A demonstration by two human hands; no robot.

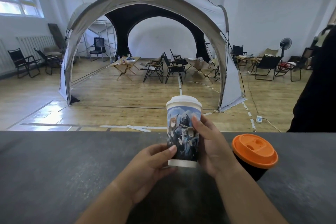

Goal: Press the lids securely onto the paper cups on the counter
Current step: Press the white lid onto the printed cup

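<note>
Since the white lid already sits level-looking on the printed paper cup, I'd say what's left is a seal check: stand it flat on the counter, roughly mid-width and short of the far edge (can't tell if the base touches right now), then thumb round the rim. Left hand pinches the bottom with its thumb across the print and right hand curls round the right side, so neither is on the lid. The black cup with the orange lid stands just beside that right hand, so mind the wrist.
</note>
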